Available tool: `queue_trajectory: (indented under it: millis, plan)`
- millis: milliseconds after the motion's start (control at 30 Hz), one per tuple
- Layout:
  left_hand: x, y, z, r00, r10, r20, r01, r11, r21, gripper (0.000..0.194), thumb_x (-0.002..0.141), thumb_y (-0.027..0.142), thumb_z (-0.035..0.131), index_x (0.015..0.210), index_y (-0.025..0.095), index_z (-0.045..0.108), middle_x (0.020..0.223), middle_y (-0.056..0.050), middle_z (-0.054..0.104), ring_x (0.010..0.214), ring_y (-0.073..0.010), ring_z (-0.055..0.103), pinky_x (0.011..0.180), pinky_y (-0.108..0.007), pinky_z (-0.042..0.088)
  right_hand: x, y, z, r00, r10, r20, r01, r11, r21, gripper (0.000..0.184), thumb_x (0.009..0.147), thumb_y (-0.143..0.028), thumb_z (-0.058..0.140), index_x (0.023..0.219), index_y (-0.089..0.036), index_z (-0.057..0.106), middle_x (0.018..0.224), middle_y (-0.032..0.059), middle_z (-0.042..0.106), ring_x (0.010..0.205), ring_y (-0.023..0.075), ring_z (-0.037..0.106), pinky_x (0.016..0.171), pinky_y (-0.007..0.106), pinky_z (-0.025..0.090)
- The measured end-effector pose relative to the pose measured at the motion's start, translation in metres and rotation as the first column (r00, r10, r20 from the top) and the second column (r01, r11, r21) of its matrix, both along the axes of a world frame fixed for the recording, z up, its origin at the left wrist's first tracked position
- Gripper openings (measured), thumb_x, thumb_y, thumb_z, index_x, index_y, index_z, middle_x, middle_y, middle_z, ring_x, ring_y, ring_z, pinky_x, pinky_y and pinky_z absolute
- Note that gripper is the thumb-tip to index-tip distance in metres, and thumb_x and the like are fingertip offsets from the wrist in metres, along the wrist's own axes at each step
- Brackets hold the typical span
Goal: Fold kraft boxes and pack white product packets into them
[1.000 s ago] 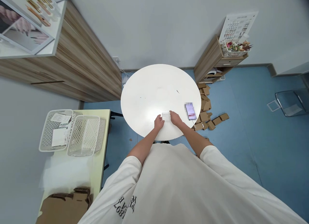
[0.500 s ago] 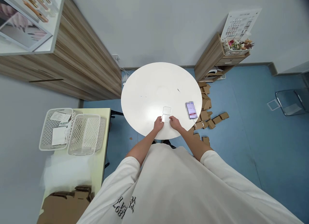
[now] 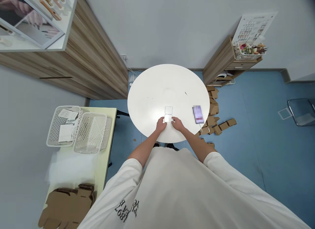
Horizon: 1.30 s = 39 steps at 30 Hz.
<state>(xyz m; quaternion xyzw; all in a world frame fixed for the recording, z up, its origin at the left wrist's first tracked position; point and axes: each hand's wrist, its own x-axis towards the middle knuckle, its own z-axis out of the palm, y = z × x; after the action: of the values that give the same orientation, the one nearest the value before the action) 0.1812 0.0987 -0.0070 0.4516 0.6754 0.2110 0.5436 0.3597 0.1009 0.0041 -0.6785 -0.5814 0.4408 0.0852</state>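
Note:
A small clear plastic case (image 3: 168, 110) lies on the round white table (image 3: 169, 78) near its front edge. Its lid is raised on the far side, and something flat and white (image 3: 168, 118) shows in the near half. My left hand (image 3: 161, 125) grips the near half at its left edge, fingers curled. On the opposite edge, my right hand (image 3: 177, 124) pinches it with thumb and fingers. A blurred-out purple phone-like object (image 3: 198, 114) with a cable rests to the right of my right hand.
Folded brown cardboard boxes (image 3: 213, 107) lie on the blue floor right of the table. White baskets (image 3: 90, 133) and flattened cardboard (image 3: 69, 204) sit on a side table at the left. A wooden cabinet (image 3: 103, 48) stands at the back left, a smaller one (image 3: 221, 63) at the back right.
The case now sits squarer between my hands, and my fingers have closed in at its sides. The whole view has shifted slightly as the head turned.

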Motion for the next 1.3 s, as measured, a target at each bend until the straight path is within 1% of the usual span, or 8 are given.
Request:
queue_trajectory:
  millis: [167, 300, 433, 600, 800, 1000, 1133, 1300]
  plan:
    - [-0.012, 0.004, 0.020, 0.995, 0.089, -0.034, -0.088, 0.995, 0.037, 0.055, 0.082, 0.013, 0.066, 0.136, 0.020, 0.056, 0.146, -0.015, 0.055, 0.129, -0.0277, 0.058, 0.108, -0.040, 0.045, 0.013, 0.012, 0.009, 0.999, 0.041, 0.026, -0.043, 0.996, 0.078, 0.046, 0.097, -0.023, 0.045, 0.141, -0.019, 0.056, 0.146, 0.0095, 0.055, 0.128, 0.0204, 0.057, 0.110, 0.033, 0.045]
    - [-0.024, 0.000, 0.036, 0.982, 0.185, -0.034, -0.182, 0.981, 0.071, 0.053, 0.083, 0.015, 0.066, 0.135, 0.020, 0.057, 0.145, -0.015, 0.055, 0.130, -0.0281, 0.057, 0.108, -0.040, 0.046, 0.010, 0.026, 0.021, 0.996, 0.082, 0.027, -0.085, 0.986, 0.146, 0.045, 0.096, -0.022, 0.043, 0.139, -0.020, 0.057, 0.144, 0.0092, 0.055, 0.127, 0.0203, 0.057, 0.108, 0.033, 0.047]
    - [-0.038, -0.014, 0.044, 0.968, 0.245, -0.046, -0.239, 0.965, 0.107, 0.050, 0.086, 0.016, 0.062, 0.136, 0.019, 0.057, 0.146, -0.015, 0.056, 0.131, -0.0276, 0.057, 0.108, -0.039, 0.046, -0.009, 0.036, 0.025, 0.988, 0.153, -0.036, -0.143, 0.970, 0.196, 0.044, 0.095, -0.021, 0.044, 0.135, -0.022, 0.061, 0.140, 0.0090, 0.058, 0.124, 0.0219, 0.059, 0.108, 0.036, 0.047]
    - [-0.067, -0.029, 0.043, 0.941, 0.324, -0.094, -0.305, 0.937, 0.172, 0.044, 0.088, 0.014, 0.058, 0.133, 0.017, 0.060, 0.140, -0.015, 0.061, 0.127, -0.0263, 0.059, 0.108, -0.039, 0.046, -0.051, 0.041, 0.028, 0.957, 0.271, -0.104, -0.239, 0.939, 0.246, 0.042, 0.093, -0.019, 0.045, 0.131, -0.019, 0.064, 0.138, 0.0114, 0.060, 0.117, 0.0238, 0.062, 0.108, 0.041, 0.048]
    - [-0.124, -0.042, 0.045, 0.877, 0.474, -0.082, -0.437, 0.856, 0.276, 0.036, 0.088, 0.011, 0.059, 0.122, 0.017, 0.067, 0.128, -0.013, 0.068, 0.116, -0.0247, 0.065, 0.105, -0.040, 0.049, -0.125, 0.044, 0.038, 0.898, 0.420, -0.133, -0.369, 0.881, 0.295, 0.042, 0.093, -0.019, 0.046, 0.130, -0.019, 0.065, 0.135, 0.0118, 0.062, 0.115, 0.0235, 0.064, 0.106, 0.041, 0.049]
    - [-0.195, -0.058, 0.054, 0.823, 0.568, 0.006, -0.536, 0.772, 0.341, 0.028, 0.088, 0.013, 0.062, 0.114, 0.018, 0.070, 0.120, -0.012, 0.072, 0.110, -0.0242, 0.068, 0.102, -0.041, 0.052, -0.221, 0.042, 0.046, 0.831, 0.538, -0.140, -0.466, 0.812, 0.350, 0.039, 0.093, -0.017, 0.047, 0.126, -0.020, 0.067, 0.131, 0.0103, 0.066, 0.112, 0.0212, 0.065, 0.104, 0.038, 0.050]
    - [-0.262, -0.061, 0.059, 0.819, 0.573, 0.037, -0.538, 0.743, 0.398, 0.028, 0.089, 0.012, 0.059, 0.114, 0.019, 0.069, 0.117, -0.011, 0.073, 0.107, -0.0226, 0.070, 0.102, -0.041, 0.052, -0.298, 0.042, 0.048, 0.794, 0.594, -0.130, -0.504, 0.762, 0.407, 0.038, 0.092, -0.015, 0.048, 0.123, -0.019, 0.068, 0.128, 0.0099, 0.067, 0.107, 0.0202, 0.067, 0.103, 0.037, 0.050]
    - [-0.360, -0.064, 0.066, 0.783, 0.620, 0.055, -0.579, 0.693, 0.429, 0.026, 0.089, 0.012, 0.058, 0.111, 0.019, 0.069, 0.115, -0.009, 0.073, 0.107, -0.0207, 0.070, 0.102, -0.038, 0.052, -0.399, 0.042, 0.055, 0.770, 0.627, -0.119, -0.523, 0.727, 0.444, 0.037, 0.091, -0.017, 0.049, 0.123, -0.020, 0.069, 0.124, 0.0086, 0.069, 0.106, 0.0208, 0.067, 0.101, 0.038, 0.051]
